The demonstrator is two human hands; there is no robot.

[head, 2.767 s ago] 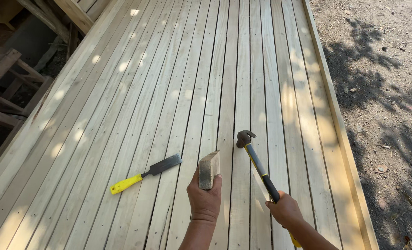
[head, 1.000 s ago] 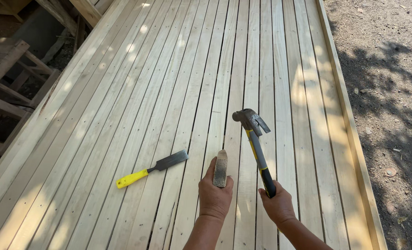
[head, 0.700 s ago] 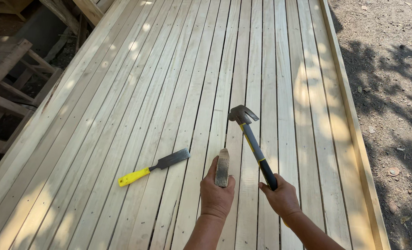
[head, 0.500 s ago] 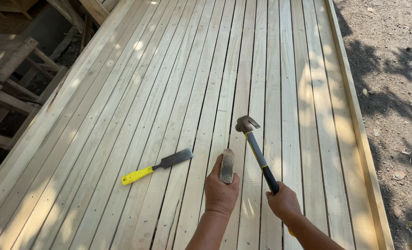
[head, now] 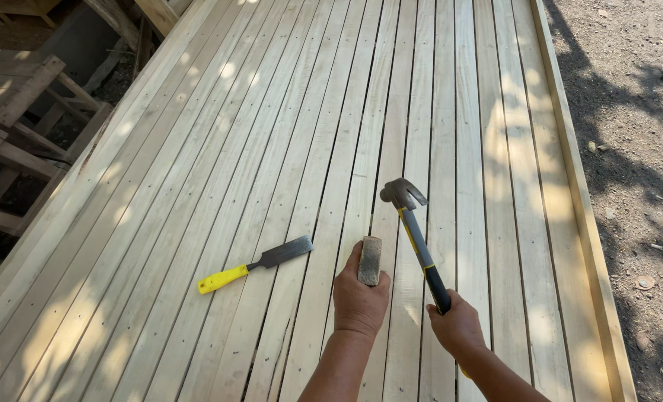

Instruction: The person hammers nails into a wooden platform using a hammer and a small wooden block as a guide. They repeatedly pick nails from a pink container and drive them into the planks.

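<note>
My left hand [head: 359, 298] grips a small flat wooden block [head: 370, 260], held upright on its edge over a gap between two boards of the pale plank deck [head: 257, 149]. My right hand [head: 456, 327] grips the black and yellow handle of a claw hammer [head: 413, 223], whose steel head is raised just to the right of the block and slightly beyond it. A chisel with a yellow handle [head: 255, 263] lies flat on the planks to the left of my left hand, blade pointing right.
A raised wooden border [head: 573, 193] runs along the deck's right edge, with bare dirt ground [head: 636, 149] beyond it. At the left, the deck drops off to dark timber framing and stacked boards [head: 18, 134].
The hammer head rose and dipped beside the block, and now sits a little higher than half a second ago. The block turned from its broad face to edge-on. The chisel stayed put.
</note>
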